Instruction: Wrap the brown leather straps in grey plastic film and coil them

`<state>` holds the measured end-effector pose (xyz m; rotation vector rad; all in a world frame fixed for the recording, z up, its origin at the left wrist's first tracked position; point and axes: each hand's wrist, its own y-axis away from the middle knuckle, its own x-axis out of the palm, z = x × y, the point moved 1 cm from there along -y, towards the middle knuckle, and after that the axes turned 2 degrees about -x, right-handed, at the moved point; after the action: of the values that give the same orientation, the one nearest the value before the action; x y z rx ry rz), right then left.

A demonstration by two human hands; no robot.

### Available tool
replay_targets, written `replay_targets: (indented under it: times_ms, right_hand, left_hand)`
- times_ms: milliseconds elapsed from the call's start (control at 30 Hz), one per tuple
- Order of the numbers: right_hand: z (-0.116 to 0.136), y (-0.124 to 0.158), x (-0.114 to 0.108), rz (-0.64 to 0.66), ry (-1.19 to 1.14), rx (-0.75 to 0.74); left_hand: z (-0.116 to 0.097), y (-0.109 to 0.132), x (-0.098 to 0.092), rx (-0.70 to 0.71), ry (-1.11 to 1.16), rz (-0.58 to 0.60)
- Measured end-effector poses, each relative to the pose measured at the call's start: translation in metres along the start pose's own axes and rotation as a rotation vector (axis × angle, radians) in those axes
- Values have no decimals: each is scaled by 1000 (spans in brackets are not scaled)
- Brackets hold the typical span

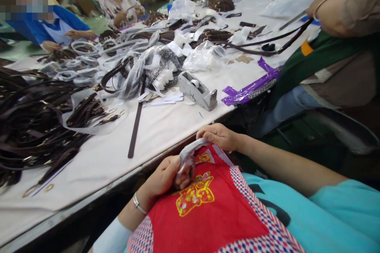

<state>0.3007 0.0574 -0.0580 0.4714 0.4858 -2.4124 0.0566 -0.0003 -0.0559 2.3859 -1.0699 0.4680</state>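
Over the red apron (225,213), between my two hands, runs a strap in whitish plastic wrap (192,147), bent into an arch. My left hand (169,172), a silver bracelet at its wrist, has its fingers closed around the lower end. At the upper end my right hand (218,136) pinches the strap between thumb and fingers, close to the table's edge. What the wrap covers cannot be made out. Past my hands, a grey tape dispenser (197,91) stands on the table (166,126), and a flat dark brown strip (136,130) lies to its left.
Dark straps with metal hooks (44,126) are heaped at the left. Plastic-wrapped straps (133,63) and clear bags (208,56) fill the middle. Purple plastic (252,87) lies at the right edge. A co-worker's arm (329,8) holds a long brown strap (267,42); others stand or sit beyond.
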Motion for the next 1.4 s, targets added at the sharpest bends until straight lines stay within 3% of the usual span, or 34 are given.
replay_targets:
  times_ms: [67, 167, 300, 500, 633, 767, 967, 1067, 1167, 1233, 1300, 1400]
  right_hand:
    - [1, -1, 6, -25, 25, -63]
    - [-1, -5, 17, -34, 242, -135]
    - [-5, -10, 38, -88, 353, -52]
    - [-1, -14, 76, -189, -213, 124]
    - [9, -23, 89, -242, -601, 130]
    - [13, -29, 93, -266, -725, 164]
    - [12, -27, 94, -364, -517, 251]
    - [11, -23, 91, -314, -484, 215]
    - [5, -15, 78, -256, -199, 182]
    - [2, -10, 66, -132, 151, 165]
    - [2, -9, 56, 93, 494, 109]
    - [9, -12, 52, 378, 757, -75]
  left_hand:
    - [2, 1, 2, 10, 208, -100]
    - [-4, 0, 5, 22, 418, -187]
    - [-17, -5, 9, 73, 558, -244]
    - [-24, -20, 12, 211, 676, -308]
    - [-23, -30, 10, 319, 709, -329]
    - [-16, -37, 5, 404, 669, -424]
    - [-2, -42, 3, 380, 625, -540]
    - [2, -38, 1, 349, 600, -482]
    - [4, -29, -12, 251, 508, -371]
    - [5, -22, -25, 123, 396, -281]
    - [4, -16, -36, -11, 232, -189]
    - [-2, -13, -42, -181, -118, -77]
